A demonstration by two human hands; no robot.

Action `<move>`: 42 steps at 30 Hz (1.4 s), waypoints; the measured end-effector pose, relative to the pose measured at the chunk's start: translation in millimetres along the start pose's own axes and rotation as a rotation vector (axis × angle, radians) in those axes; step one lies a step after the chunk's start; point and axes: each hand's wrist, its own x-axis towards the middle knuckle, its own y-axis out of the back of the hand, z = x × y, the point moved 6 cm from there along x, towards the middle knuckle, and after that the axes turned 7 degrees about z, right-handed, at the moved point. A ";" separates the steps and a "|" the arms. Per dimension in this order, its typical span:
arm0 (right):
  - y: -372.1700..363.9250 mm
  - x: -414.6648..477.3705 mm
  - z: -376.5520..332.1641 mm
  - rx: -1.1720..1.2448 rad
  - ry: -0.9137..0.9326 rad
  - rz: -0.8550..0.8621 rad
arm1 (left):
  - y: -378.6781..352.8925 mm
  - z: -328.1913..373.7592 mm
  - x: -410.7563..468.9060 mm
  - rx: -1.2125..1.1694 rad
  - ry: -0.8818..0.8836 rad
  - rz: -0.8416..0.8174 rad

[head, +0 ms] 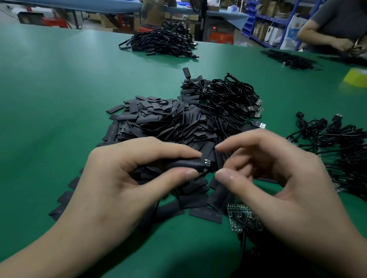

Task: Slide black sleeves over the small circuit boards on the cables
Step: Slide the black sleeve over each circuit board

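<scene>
My left hand (125, 178) pinches a black sleeve (186, 164) between thumb and forefinger; the end of a small circuit board (207, 162) pokes out of the sleeve's right end. My right hand (286, 187) hovers just right of it, fingers loosely curled, thumb tip close to the sleeve's end and holding nothing that I can see. A bare green circuit board (241, 217) on a black cable lies on the mat under my right hand. A big pile of flat black sleeves (168, 121) spreads behind and beneath both hands.
Bundles of black USB cables lie behind the sleeve pile (228, 96), at the right (347, 155) and far back (164, 39). A yellow tape roll (362, 78) stands at the back right. People work at the right end of this green table and at a farther table.
</scene>
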 end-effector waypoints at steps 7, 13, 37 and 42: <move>-7.4 -3.2 1.1 0.007 -0.044 -0.027 | 6.4 -1.9 0.6 0.068 0.012 0.151; -7.1 -6.1 -9.2 -0.174 0.110 0.063 | 2.1 -3.0 -2.4 -0.011 0.066 0.179; -6.6 -3.7 -5.5 -0.051 0.067 0.007 | -0.9 17.1 -1.4 0.135 -0.164 0.062; -4.7 -4.5 -14.2 -0.157 0.182 0.049 | -2.3 17.1 -1.8 0.131 -0.173 0.048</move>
